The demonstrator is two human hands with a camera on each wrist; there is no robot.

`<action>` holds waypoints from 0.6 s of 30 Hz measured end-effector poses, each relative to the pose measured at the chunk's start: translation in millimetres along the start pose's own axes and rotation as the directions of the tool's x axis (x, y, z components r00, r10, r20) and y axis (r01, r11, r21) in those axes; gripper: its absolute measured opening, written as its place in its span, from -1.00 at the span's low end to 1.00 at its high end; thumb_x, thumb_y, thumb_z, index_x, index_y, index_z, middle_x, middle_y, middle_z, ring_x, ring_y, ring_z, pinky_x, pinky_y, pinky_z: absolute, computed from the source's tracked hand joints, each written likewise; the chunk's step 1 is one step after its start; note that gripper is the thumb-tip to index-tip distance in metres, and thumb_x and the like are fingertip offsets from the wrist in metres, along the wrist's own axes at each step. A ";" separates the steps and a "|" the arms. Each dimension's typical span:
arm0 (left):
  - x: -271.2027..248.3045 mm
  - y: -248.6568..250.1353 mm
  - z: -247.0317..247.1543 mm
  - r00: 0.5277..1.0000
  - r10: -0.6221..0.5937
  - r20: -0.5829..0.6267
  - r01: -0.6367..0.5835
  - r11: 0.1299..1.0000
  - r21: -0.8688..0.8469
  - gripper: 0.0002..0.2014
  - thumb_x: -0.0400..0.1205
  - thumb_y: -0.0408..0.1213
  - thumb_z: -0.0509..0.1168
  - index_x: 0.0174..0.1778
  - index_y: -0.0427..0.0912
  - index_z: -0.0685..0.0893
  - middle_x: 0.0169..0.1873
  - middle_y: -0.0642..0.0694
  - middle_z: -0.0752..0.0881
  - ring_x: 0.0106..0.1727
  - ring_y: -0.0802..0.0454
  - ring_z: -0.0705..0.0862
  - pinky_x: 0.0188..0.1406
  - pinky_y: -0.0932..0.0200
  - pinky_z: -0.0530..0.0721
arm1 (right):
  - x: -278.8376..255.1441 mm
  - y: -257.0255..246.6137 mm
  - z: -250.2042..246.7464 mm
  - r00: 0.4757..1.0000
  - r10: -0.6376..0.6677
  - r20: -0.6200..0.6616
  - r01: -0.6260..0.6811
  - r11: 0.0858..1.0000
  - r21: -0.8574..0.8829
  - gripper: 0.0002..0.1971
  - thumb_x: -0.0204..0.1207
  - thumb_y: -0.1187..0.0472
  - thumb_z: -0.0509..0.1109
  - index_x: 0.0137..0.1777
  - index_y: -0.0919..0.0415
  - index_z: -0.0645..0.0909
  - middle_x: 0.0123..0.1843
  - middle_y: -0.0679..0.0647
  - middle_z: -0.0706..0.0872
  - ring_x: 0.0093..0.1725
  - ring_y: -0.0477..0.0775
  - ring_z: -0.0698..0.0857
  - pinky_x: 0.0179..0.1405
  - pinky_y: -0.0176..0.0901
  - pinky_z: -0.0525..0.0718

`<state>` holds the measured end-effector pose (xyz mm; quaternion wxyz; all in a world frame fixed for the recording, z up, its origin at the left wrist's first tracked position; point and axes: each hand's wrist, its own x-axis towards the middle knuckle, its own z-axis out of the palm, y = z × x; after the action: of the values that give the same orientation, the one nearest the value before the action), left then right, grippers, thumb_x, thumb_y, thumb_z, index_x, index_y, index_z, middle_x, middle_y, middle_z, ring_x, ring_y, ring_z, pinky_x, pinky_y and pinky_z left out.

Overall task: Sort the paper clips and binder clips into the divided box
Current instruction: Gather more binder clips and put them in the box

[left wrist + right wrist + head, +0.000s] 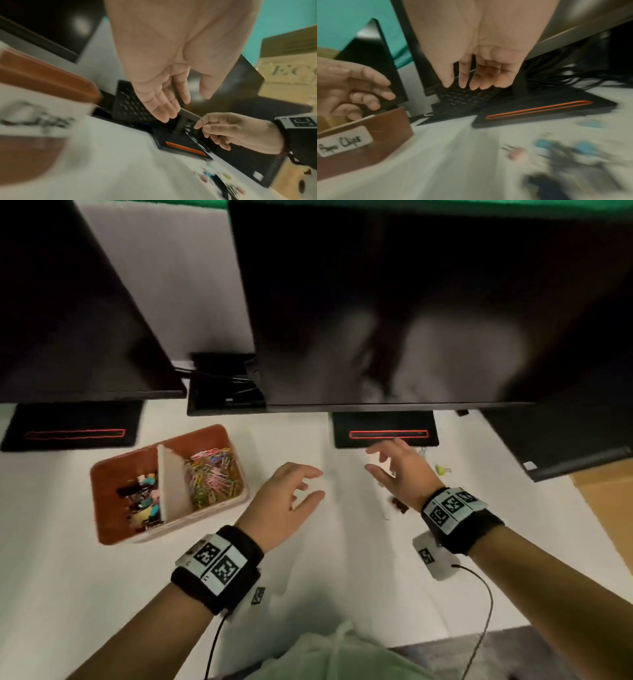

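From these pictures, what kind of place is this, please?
Most likely an office desk. Two dark monitors stand on stands above a white desk, cables run behind them, and a divided box of paper clips and binder clips sits on it.

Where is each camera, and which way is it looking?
Head: up high, looking down at the white desk, the brown box and both hands, left hand, right hand.
Left wrist: under the left palm, looking along the fingers toward the monitor stand.
Right wrist: under the right palm, looking along its fingers.
Shared: both wrist views show that stand, the box and the other hand.
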<state>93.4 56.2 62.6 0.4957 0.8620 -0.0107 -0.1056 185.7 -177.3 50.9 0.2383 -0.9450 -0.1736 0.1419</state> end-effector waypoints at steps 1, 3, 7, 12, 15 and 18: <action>10.5 4.4 17.3 0.999 0.004 0.042 -0.005 1.000 0.028 -0.69 0.57 -0.11 0.32 0.24 0.11 0.52 0.16 0.15 0.49 0.12 0.27 0.55 0.09 0.32 0.56 | -8.2 17.3 -5.6 0.998 0.054 0.009 -0.054 0.998 -0.024 -0.66 0.51 0.01 0.38 0.26 0.04 0.54 0.07 0.00 0.56 -0.07 -0.09 0.54 0.11 -0.07 0.62; 32.0 12.4 51.4 0.992 0.009 0.127 -0.023 0.994 0.110 -0.55 0.54 -0.07 0.34 0.34 0.12 0.43 0.28 0.12 0.39 0.26 0.14 0.49 0.27 0.24 0.49 | -21.4 49.6 -15.8 0.990 0.141 0.021 -0.139 0.988 -0.070 -0.57 0.48 -0.03 0.41 0.33 0.03 0.50 0.25 0.06 0.55 0.20 0.09 0.53 0.28 -0.04 0.54; 67.8 24.7 112.0 0.957 -0.101 0.270 0.022 0.960 0.281 -0.29 0.45 -0.01 0.43 0.48 0.14 0.23 0.54 0.01 0.12 0.52 -0.07 0.24 0.45 0.11 0.34 | -30.7 101.4 -28.4 0.969 0.228 0.100 -0.221 0.972 -0.081 -0.32 0.35 -0.16 0.48 0.45 -0.02 0.38 0.44 0.07 0.45 0.36 0.16 0.45 0.41 0.07 0.46; 98.4 27.3 161.9 0.938 -0.154 0.311 -0.013 0.880 0.474 -0.19 0.37 0.05 0.46 0.50 0.15 0.21 0.61 0.01 -0.03 0.60 -0.11 0.07 0.53 -0.10 0.23 | -20.2 136.1 -25.1 0.941 0.222 0.255 -0.217 0.975 -0.049 -0.13 0.19 -0.20 0.57 0.49 -0.09 0.28 0.48 0.05 0.36 0.44 0.20 0.38 0.49 0.13 0.38; 106.2 26.3 173.7 0.963 -0.145 0.229 0.000 0.846 0.533 -0.24 0.34 0.04 0.49 0.43 0.05 0.33 0.55 -0.06 0.19 0.54 -0.11 0.17 0.48 -0.09 0.29 | -14.8 135.3 -19.3 0.932 0.136 0.336 -0.107 0.989 -0.103 -0.13 0.20 -0.22 0.55 0.50 -0.17 0.26 0.55 0.08 0.27 0.50 0.24 0.29 0.51 0.22 0.33; 107.1 21.1 174.1 0.984 -0.099 0.145 0.027 0.901 0.432 -0.42 0.38 -0.14 0.48 0.32 -0.05 0.47 0.35 -0.02 0.42 0.37 -0.06 0.36 0.39 0.05 0.40 | -11.8 126.5 -8.2 0.930 0.019 0.367 0.014 0.996 -0.087 -0.20 0.25 -0.19 0.53 0.49 -0.22 0.27 0.54 0.12 0.26 0.48 0.23 0.28 0.48 0.22 0.34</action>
<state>166.4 -116.1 -22.4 0.2881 0.9380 -0.0465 -0.1870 211.0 -289.7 -3.2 0.1593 -0.9115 -0.2200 0.3088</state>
